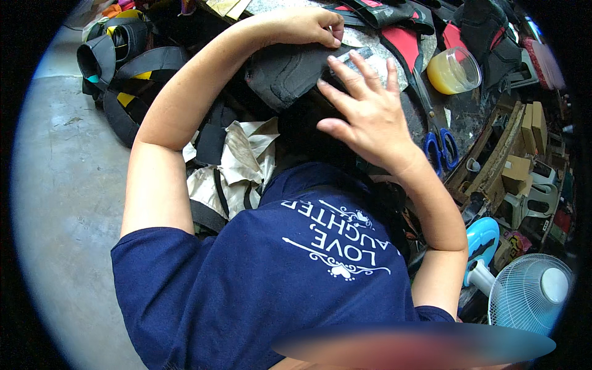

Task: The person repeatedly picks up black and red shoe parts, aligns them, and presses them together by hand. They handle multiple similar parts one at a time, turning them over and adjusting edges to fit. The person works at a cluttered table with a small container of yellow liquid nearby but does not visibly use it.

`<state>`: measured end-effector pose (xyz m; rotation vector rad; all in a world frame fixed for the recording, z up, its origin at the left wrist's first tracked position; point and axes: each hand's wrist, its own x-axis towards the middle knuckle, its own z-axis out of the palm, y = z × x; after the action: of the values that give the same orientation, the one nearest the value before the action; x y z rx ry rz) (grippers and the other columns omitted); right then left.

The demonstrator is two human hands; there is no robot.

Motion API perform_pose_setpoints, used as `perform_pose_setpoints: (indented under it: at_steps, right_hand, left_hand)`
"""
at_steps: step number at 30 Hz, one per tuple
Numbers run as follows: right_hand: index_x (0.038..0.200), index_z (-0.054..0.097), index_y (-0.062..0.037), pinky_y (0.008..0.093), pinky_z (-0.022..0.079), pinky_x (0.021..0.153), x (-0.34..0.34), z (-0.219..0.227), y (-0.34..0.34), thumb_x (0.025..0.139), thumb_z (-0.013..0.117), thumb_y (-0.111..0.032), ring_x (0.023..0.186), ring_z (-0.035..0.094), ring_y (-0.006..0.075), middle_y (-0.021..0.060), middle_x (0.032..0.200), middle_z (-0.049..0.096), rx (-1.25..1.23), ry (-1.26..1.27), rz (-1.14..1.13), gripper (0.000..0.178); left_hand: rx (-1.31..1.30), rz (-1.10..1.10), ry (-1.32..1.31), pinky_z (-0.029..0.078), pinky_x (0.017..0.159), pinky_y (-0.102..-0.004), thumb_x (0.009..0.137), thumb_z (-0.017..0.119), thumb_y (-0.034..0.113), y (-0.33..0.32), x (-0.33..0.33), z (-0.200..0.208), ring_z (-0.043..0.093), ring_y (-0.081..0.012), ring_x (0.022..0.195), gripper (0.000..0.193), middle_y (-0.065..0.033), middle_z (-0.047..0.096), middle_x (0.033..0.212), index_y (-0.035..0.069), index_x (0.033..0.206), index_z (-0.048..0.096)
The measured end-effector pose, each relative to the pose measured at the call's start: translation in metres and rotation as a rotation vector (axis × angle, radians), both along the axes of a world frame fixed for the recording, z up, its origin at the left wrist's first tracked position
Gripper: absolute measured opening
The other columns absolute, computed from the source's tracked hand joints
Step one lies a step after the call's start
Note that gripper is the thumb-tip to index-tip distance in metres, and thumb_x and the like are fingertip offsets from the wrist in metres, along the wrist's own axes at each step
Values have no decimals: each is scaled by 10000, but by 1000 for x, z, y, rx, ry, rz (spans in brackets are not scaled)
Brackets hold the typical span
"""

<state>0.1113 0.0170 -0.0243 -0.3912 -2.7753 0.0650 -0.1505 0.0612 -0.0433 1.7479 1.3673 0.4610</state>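
A black stitched piece (285, 75), which looks like a shoe upper, lies at the near edge of the worktable. My left hand (308, 28) reaches over it from the left, thumb and fingers pinched at its upper right edge. Spread wide, my right hand (370, 111) hovers over or rests on the piece's right end; contact cannot be made out. Just past my right fingers is a small greyish strip (359, 54). Red and black cut pieces (404, 48) lie beyond my right hand. Scissors with blue handles (440, 150) lie to its right.
An open jar of yellowish stuff (453, 71) stands at the back right of the table. Black strap-like pieces (117, 68) hang at the far left. Pale cloth scraps (240, 160) sit by my left elbow. A blue fan (530, 287) and wooden shelving (493, 148) are at right.
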Motion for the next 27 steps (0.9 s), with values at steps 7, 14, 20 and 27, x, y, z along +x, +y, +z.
perform_pose_setpoints:
  at_steps: [7, 14, 20, 27]
  right_hand:
    - [1277, 644, -72, 664, 168, 1129, -2, -2, 43, 918, 421, -684, 1427, 336, 331, 128, 1456, 500, 260, -139, -384, 743]
    - [1305, 627, -63, 671, 109, 1140, -3, -5, 33, 880, 441, -719, 1438, 323, 303, 98, 1456, 503, 261, -86, -274, 803]
    - [1290, 634, -36, 679, 125, 1132, -6, -6, 29, 854, 470, -726, 1426, 341, 318, 128, 1433, 525, 247, -47, -243, 833]
    - [1120, 706, -111, 666, 146, 1137, 12, 12, -10, 860, 569, -625, 1411, 339, 346, 136, 1430, 500, -80, 96, -22, 592]
  left_hand:
    - [48, 10, 86, 464, 737, -332, 883, 690, 292, -1, 3, 7, 580, -164, 809, 259, -45, 640, 848, 77, 1021, 646]
    - [49, 4, 84, 464, 733, -331, 882, 692, 292, -3, 3, 9, 581, -160, 802, 259, -39, 640, 838, 76, 1019, 647]
    - [123, -20, 85, 473, 733, -338, 870, 694, 304, 3, 0, 1, 610, -182, 798, 255, -69, 662, 831, 88, 1002, 670]
    - [201, -13, 48, 421, 765, -287, 910, 656, 290, -13, -1, 25, 496, -111, 826, 243, 7, 574, 885, 68, 985, 594]
